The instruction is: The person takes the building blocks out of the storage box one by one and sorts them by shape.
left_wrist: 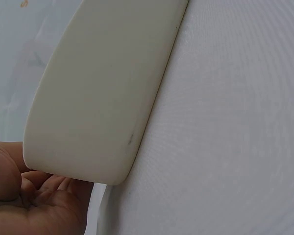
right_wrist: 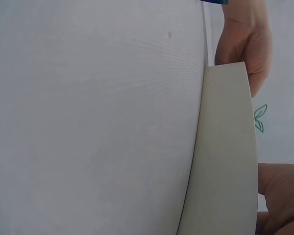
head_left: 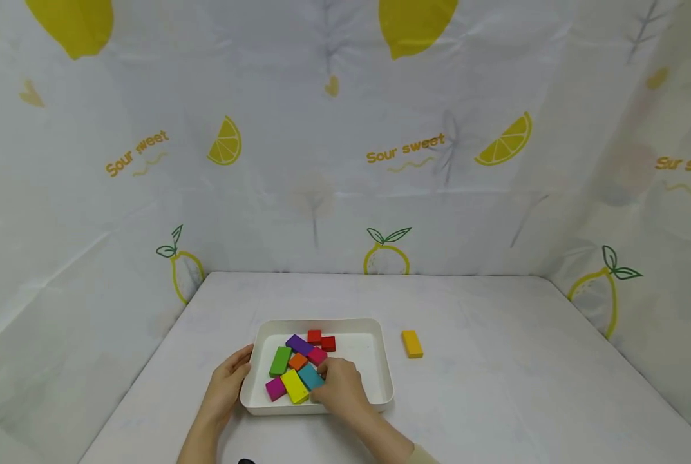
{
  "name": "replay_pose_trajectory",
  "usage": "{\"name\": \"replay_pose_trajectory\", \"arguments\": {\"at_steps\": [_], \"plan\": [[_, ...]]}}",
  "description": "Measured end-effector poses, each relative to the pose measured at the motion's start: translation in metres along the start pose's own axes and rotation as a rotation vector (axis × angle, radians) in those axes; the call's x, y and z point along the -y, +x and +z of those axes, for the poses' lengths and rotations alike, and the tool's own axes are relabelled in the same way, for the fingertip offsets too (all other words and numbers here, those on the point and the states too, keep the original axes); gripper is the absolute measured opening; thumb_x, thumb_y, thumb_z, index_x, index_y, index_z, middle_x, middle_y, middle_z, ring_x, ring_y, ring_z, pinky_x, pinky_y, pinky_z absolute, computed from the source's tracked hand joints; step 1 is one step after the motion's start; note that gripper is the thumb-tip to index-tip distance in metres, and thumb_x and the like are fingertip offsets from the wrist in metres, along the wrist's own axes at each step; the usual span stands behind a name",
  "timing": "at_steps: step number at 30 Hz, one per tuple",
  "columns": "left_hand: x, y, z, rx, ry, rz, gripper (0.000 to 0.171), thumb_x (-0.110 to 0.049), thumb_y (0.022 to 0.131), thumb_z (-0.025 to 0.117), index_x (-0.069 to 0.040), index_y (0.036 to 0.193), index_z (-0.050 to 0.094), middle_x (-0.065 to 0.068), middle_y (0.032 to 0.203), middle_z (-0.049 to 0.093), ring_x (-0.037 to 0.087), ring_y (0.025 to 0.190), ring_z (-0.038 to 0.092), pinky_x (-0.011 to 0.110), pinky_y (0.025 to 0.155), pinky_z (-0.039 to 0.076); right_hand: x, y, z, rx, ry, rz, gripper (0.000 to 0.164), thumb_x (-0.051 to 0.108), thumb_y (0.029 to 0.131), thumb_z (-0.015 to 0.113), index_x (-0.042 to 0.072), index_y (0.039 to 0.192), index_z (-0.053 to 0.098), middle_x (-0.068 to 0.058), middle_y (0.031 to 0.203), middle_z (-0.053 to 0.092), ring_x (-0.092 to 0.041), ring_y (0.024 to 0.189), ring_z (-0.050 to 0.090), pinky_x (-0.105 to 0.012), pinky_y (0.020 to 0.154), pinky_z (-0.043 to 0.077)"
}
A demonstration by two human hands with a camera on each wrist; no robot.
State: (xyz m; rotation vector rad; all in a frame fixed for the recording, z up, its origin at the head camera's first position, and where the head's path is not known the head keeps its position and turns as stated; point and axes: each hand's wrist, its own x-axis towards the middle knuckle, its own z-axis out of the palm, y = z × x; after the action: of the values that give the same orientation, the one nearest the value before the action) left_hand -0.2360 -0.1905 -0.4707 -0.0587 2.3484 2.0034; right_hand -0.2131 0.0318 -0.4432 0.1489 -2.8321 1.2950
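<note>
A shallow white tray holds several coloured blocks. At its left side, my left hand rests with its fingers against the outer wall; the left wrist view shows that hand beside the tray's end, its fingertips hidden. My right hand reaches over the near rim and pinches a teal block between thumb and fingers. Touching or close around it lie a yellow block, an orange block and a pink block. In the right wrist view the tray wall hides the blocks.
Also in the tray are a green block, a purple block, a magenta block and two red blocks. A yellow-orange block lies on the white table, right of the tray. A lemon-patterned curtain surrounds the table.
</note>
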Motion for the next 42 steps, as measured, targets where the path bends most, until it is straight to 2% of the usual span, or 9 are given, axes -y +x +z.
{"name": "replay_pose_trajectory", "arguments": {"at_steps": [9, 18, 24, 28, 35, 42], "plan": [[-0.002, 0.000, 0.000, -0.005, -0.004, -0.008, 0.048, -0.007, 0.105, 0.035, 0.003, 0.151, 0.032, 0.031, 0.156, 0.033, 0.041, 0.146, 0.034, 0.053, 0.121, 0.031, 0.001, 0.000, 0.000, -0.013, -0.064, -0.021, 0.030, 0.001, 0.065, 0.084, -0.005, 0.092, 0.072, -0.016, 0.089, 0.073, -0.021, 0.074, 0.060, -0.046, 0.077, 0.063], [-0.002, 0.000, 0.001, -0.008, -0.006, -0.002, 0.048, -0.006, 0.104, 0.035, 0.004, 0.151, 0.032, 0.031, 0.155, 0.033, 0.041, 0.146, 0.034, 0.051, 0.121, 0.031, 0.006, -0.002, -0.003, -0.038, -0.074, -0.020, 0.032, 0.001, 0.065, 0.084, -0.006, 0.094, 0.072, -0.014, 0.088, 0.072, -0.020, 0.073, 0.059, -0.042, 0.074, 0.063], [-0.002, -0.001, 0.000, -0.004, -0.008, -0.003, 0.048, -0.005, 0.104, 0.035, 0.005, 0.151, 0.031, 0.032, 0.156, 0.032, 0.042, 0.147, 0.032, 0.053, 0.121, 0.029, 0.008, -0.003, -0.010, -0.086, -0.084, -0.044, 0.030, 0.004, 0.067, 0.084, -0.004, 0.094, 0.073, -0.012, 0.088, 0.073, -0.019, 0.075, 0.061, -0.042, 0.076, 0.063], [-0.002, -0.002, 0.000, -0.001, -0.008, -0.001, 0.048, -0.005, 0.104, 0.035, 0.005, 0.151, 0.031, 0.031, 0.156, 0.032, 0.042, 0.147, 0.032, 0.052, 0.121, 0.029, 0.008, 0.000, -0.020, -0.130, -0.073, -0.044, 0.030, 0.005, 0.070, 0.083, -0.003, 0.096, 0.073, -0.011, 0.089, 0.073, -0.020, 0.078, 0.062, -0.044, 0.078, 0.063], [0.000, -0.002, 0.001, -0.002, -0.009, -0.003, 0.048, -0.005, 0.104, 0.034, 0.004, 0.151, 0.031, 0.030, 0.156, 0.033, 0.040, 0.147, 0.032, 0.047, 0.121, 0.033, 0.003, 0.006, -0.047, -0.208, -0.048, -0.035, 0.029, 0.006, 0.071, 0.079, -0.002, 0.097, 0.072, -0.010, 0.088, 0.072, -0.018, 0.075, 0.059, -0.038, 0.072, 0.060], [0.000, -0.002, 0.001, -0.001, -0.008, 0.003, 0.048, -0.005, 0.104, 0.035, 0.005, 0.151, 0.031, 0.031, 0.156, 0.032, 0.041, 0.147, 0.032, 0.050, 0.121, 0.030, -0.010, 0.016, -0.080, -0.290, -0.036, 0.044, 0.032, 0.008, 0.074, 0.078, -0.002, 0.103, 0.071, -0.011, 0.093, 0.073, -0.019, 0.079, 0.061, -0.038, 0.074, 0.059]]}}
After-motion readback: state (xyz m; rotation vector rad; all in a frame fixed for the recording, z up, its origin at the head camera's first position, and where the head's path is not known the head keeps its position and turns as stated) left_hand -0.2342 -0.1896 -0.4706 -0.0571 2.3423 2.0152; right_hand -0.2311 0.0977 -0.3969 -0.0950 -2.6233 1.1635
